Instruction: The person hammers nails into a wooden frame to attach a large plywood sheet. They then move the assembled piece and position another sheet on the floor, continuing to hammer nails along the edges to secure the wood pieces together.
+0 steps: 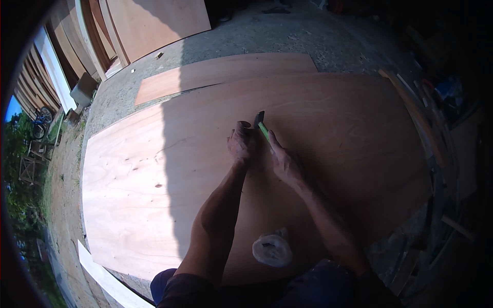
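A large plywood sheet [205, 128] lies flat before me, its left part in bright sun and the rest in shade. My right hand [285, 163] is wrapped round the green handle of a hammer [260, 120], whose dark head hangs close above the sheet's middle. Just left of that head, my left hand [240, 141] is closed, its fingertips drawn together at the wood; whatever they pinch is too small to make out. Near my knees a translucent plastic bag or tub [272, 250] rests on the sheet, its contents unclear.
A narrower plywood strip [231, 73] lies beyond the sheet. Upright boards [154, 25] and leaning planks [64, 43] stand at the far left, by a grey block [84, 90]. Long wood strips [416, 115] clutter the right edge. A white board [110, 280] lies near left.
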`<action>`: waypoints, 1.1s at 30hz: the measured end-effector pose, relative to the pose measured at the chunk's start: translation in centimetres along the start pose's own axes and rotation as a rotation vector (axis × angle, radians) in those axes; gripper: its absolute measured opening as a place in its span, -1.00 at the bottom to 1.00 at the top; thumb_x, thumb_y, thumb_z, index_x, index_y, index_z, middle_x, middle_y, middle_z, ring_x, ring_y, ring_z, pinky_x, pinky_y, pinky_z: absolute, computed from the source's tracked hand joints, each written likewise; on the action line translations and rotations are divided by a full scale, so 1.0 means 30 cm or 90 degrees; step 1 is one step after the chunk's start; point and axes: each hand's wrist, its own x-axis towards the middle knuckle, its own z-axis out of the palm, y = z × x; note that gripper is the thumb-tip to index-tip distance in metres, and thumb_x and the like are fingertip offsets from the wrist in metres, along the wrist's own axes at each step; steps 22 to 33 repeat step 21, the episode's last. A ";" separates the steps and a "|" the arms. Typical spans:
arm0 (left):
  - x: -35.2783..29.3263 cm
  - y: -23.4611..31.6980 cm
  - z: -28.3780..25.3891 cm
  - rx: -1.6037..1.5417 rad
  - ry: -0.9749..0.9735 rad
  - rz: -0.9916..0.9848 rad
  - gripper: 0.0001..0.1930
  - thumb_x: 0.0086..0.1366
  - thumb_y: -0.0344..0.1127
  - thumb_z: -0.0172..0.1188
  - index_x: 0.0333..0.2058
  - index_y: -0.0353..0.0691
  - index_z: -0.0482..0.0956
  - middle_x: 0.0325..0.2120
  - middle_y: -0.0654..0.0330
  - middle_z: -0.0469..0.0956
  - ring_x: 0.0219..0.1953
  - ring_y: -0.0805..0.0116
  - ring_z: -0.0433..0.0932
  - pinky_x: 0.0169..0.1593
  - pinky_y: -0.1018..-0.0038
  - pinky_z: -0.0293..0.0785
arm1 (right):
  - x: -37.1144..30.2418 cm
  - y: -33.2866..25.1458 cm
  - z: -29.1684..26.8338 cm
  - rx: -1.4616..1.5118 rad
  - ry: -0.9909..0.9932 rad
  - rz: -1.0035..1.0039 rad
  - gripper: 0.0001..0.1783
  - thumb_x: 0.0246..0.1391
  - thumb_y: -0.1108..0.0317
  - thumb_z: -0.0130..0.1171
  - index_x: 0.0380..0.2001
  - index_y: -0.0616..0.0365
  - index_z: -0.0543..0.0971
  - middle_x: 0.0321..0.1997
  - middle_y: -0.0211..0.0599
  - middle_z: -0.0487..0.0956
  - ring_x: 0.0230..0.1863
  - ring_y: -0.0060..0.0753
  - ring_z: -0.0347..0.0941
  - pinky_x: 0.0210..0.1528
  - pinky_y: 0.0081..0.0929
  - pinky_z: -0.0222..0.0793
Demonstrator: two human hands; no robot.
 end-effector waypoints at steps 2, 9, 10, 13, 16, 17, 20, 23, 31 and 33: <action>0.002 -0.004 0.003 0.027 0.027 0.015 -0.73 0.12 -0.19 0.25 -0.19 0.05 0.46 -0.41 0.25 0.59 -0.21 0.16 0.53 -0.09 0.25 0.28 | -0.011 0.005 0.002 -0.007 0.039 -0.042 -0.33 0.25 0.38 -0.02 0.39 0.15 0.09 -0.46 0.16 0.56 -0.42 0.19 0.54 -0.33 0.03 0.43; 0.003 0.019 -0.002 0.044 -0.003 -0.020 -0.73 0.12 -0.18 0.24 -0.19 0.01 0.47 -0.41 0.20 0.59 -0.20 0.13 0.53 -0.09 0.23 0.29 | 0.010 -0.003 -0.008 -0.023 -0.001 -0.017 -0.33 0.24 0.39 0.00 0.39 0.12 0.11 -0.51 0.18 0.55 -0.46 0.19 0.54 -0.36 0.04 0.44; 0.005 0.016 0.000 0.040 0.021 0.004 -0.73 0.11 -0.18 0.24 -0.19 0.00 0.47 -0.40 0.20 0.60 -0.19 0.13 0.53 -0.08 0.23 0.29 | 0.003 -0.005 0.002 -0.022 0.042 -0.047 -0.33 0.24 0.39 0.00 0.39 0.12 0.11 -0.51 0.18 0.55 -0.46 0.19 0.54 -0.35 0.04 0.45; -0.014 0.002 0.004 0.037 0.019 0.016 -0.71 0.11 -0.19 0.24 -0.18 -0.01 0.47 -0.37 0.21 0.61 -0.16 0.13 0.53 -0.08 0.23 0.30 | -0.013 -0.001 0.019 -0.051 -0.005 -0.015 -0.33 0.24 0.39 0.00 0.39 0.11 0.11 -0.51 0.16 0.56 -0.46 0.19 0.54 -0.34 0.03 0.46; 0.006 0.007 -0.014 0.006 0.003 0.046 -0.68 0.12 -0.23 0.22 -0.12 -0.02 0.46 -0.32 0.21 0.63 -0.14 0.12 0.53 -0.07 0.21 0.32 | 0.003 -0.008 -0.012 -0.076 -0.012 -0.009 -0.33 0.25 0.39 -0.01 0.40 0.09 0.10 -0.51 0.12 0.56 -0.47 0.17 0.55 -0.35 0.02 0.47; 0.004 0.001 -0.019 -0.010 -0.004 0.051 -0.66 0.13 -0.25 0.21 -0.09 -0.03 0.44 -0.30 0.20 0.64 -0.13 0.11 0.53 -0.06 0.20 0.33 | 0.001 -0.012 -0.017 -0.078 -0.002 -0.017 -0.32 0.25 0.39 -0.02 0.41 0.08 0.10 -0.51 0.11 0.56 -0.48 0.17 0.55 -0.36 0.02 0.47; -0.001 -0.017 -0.002 -0.035 0.046 0.053 -0.60 0.15 -0.28 0.18 -0.01 -0.04 0.40 -0.24 0.18 0.65 -0.11 0.08 0.52 0.00 0.14 0.35 | -0.015 -0.028 0.004 0.041 0.180 -0.165 -0.29 0.24 0.39 0.01 0.42 0.04 0.07 -0.48 0.10 0.58 -0.48 0.16 0.55 -0.37 0.03 0.48; -0.002 -0.018 0.004 -0.036 0.063 0.036 -0.58 0.16 -0.29 0.18 0.02 -0.04 0.39 -0.22 0.18 0.65 -0.11 0.07 0.52 0.02 0.12 0.35 | -0.024 -0.032 0.003 0.040 0.174 -0.159 -0.29 0.24 0.39 0.01 0.42 0.04 0.07 -0.48 0.10 0.58 -0.48 0.16 0.55 -0.37 0.03 0.48; -0.002 -0.018 0.004 -0.036 0.063 0.036 -0.58 0.16 -0.29 0.18 0.02 -0.04 0.39 -0.22 0.18 0.65 -0.11 0.07 0.52 0.02 0.12 0.35 | -0.024 -0.032 0.003 0.040 0.174 -0.159 -0.29 0.24 0.39 0.01 0.42 0.04 0.07 -0.48 0.10 0.58 -0.48 0.16 0.55 -0.37 0.03 0.48; -0.002 -0.018 0.004 -0.036 0.063 0.036 -0.58 0.16 -0.29 0.18 0.02 -0.04 0.39 -0.22 0.18 0.65 -0.11 0.07 0.52 0.02 0.12 0.35 | -0.024 -0.032 0.003 0.040 0.174 -0.159 -0.29 0.24 0.39 0.01 0.42 0.04 0.07 -0.48 0.10 0.58 -0.48 0.16 0.55 -0.37 0.03 0.48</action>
